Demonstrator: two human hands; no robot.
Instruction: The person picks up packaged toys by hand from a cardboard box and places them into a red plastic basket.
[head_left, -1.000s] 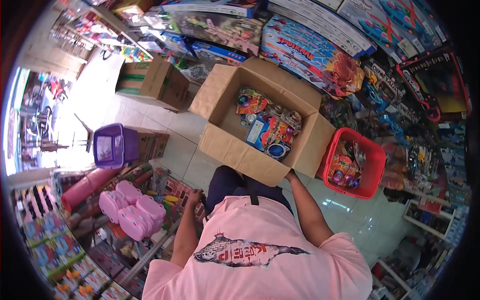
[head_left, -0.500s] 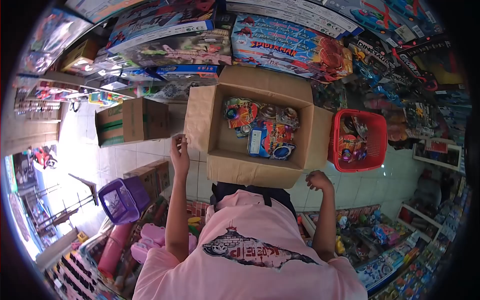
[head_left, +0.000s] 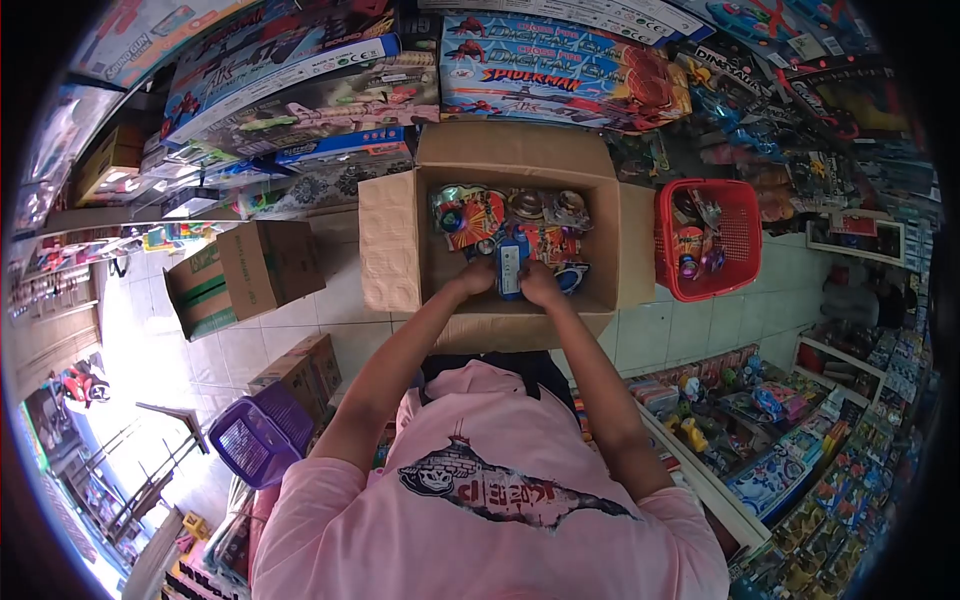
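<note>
An open cardboard box (head_left: 393,240) with its flaps folded out stands in front of me, holding several toy packs (head_left: 470,215) in bright colours. Both of my hands reach inside it. My left hand (head_left: 478,275) is closed at the left edge of a blue pack with a white label (head_left: 510,268). Gripping the right edge of that same pack is my right hand (head_left: 541,284), with its fingers curled. The pack lies between the two hands, over the other packs. My fingertips are partly hidden.
Right of the box stands a red basket (head_left: 752,240) with packs inside. A closed carton (head_left: 250,270) sits on the floor to the left, with a purple basket (head_left: 275,425) nearer me. Boxed toys (head_left: 550,70) are stacked behind. Toy displays (head_left: 770,440) lie at the lower right.
Both hands have moved from outside the box into it and taken hold of the blue pack. The camera view has shifted slightly.
</note>
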